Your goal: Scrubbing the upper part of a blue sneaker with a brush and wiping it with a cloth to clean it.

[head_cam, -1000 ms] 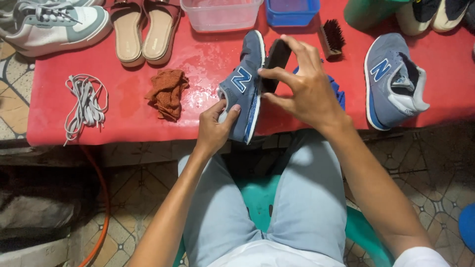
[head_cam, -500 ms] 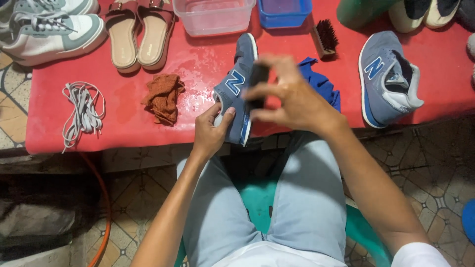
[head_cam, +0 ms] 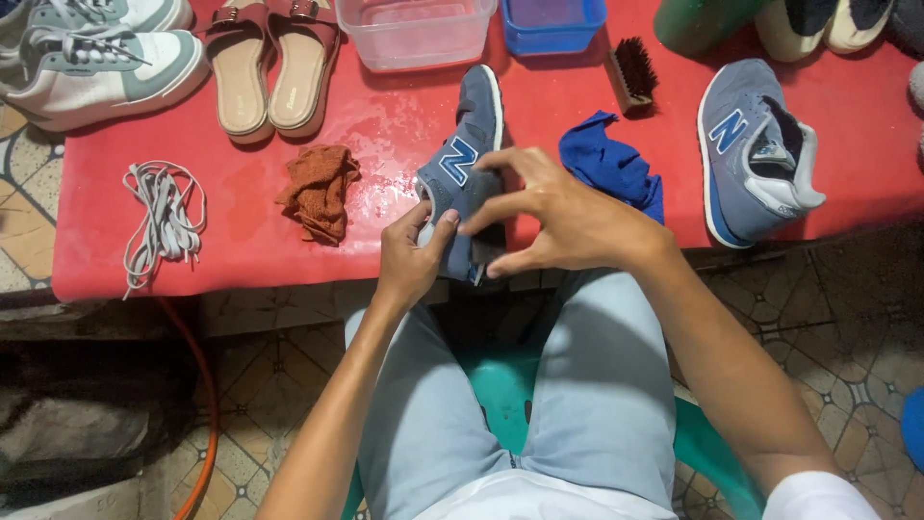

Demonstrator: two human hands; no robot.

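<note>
The grey-blue sneaker lies on its side at the near edge of the red bench, toe pointing away, heel toward the person. That placement puts the heel and collar within reach of both hands. The left hand is closed on the heel end from below, apparently steadying the shoe. The right hand arches over the collar from the right, fingers curled and pinching at the opening; what it grips inside is hidden. The sneaker thus sits between the two hands, touching both.

Its mate rests well apart on the right. A blue cloth lies just beside the right hand, a scrub brush beyond it. A rust-coloured rag and loose grey laces lie to the left.
</note>
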